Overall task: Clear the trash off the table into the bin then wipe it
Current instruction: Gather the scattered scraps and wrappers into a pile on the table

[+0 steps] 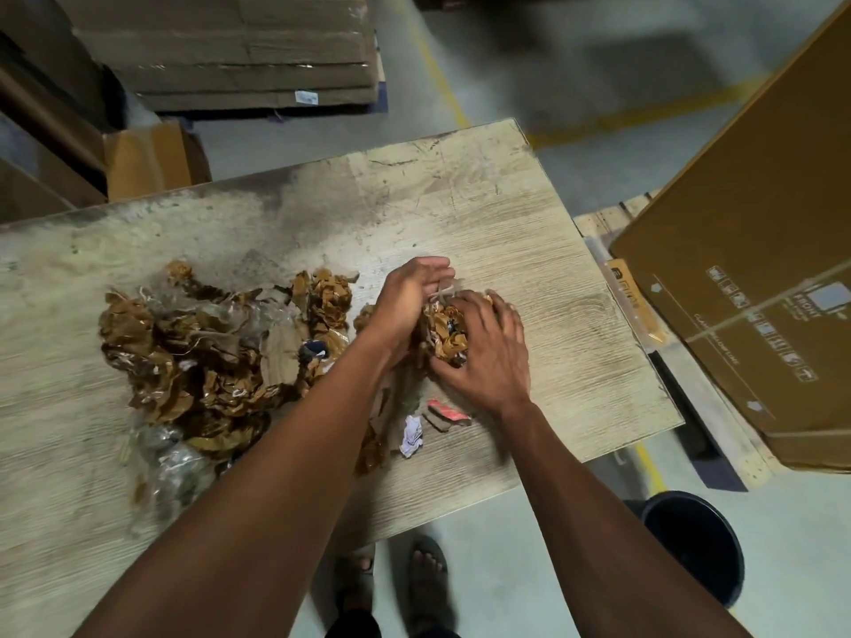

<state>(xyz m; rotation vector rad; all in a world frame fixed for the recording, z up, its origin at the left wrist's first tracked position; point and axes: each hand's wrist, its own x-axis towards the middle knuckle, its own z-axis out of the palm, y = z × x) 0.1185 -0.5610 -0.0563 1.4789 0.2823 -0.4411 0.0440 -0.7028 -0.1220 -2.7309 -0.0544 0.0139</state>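
Work surface: one wooden table (506, 232), pale and scuffed, with its far right corner toward 1 o'clock.

Trash, main pile: one loose heap of crumpled brown tape and clear film (198, 356) lies on the table at 9 o'clock of the hands. Its long axis runs roughly 10 o'clock to 4 o'clock, from the upper left wad toward the forearms. The number of separate pieces in the heap cannot be told.

Trash, held: one wad of brown tape (444, 333) sits between the two hands, resting on or just above the table surface; which cannot be told.

Left hand (405, 301): stands on edge at 9 o'clock of the wad, fingers bent over toward 3 o'clock, cupping the wad's left side.

Right hand (488, 347): lies palm down over the wad's right side, fingers spread and curled round it, fingertips pointing toward 10 o'clock.

Small scraps: three lie on the table at 6 o'clock of the hands, just beside the right wrist. One crumpled white paper (411, 436), one red-topped card scrap (449, 413), and one brown card scrap (437, 422) touching the red one.

Bin: one dark round bin (695, 545) stands upright on the floor at 5 o'clock, off the table's near right corner.

Surroundings: one large cardboard box (755, 250) at 3 o'clock; flat cardboard stacks (239, 52) at 11 o'clock.
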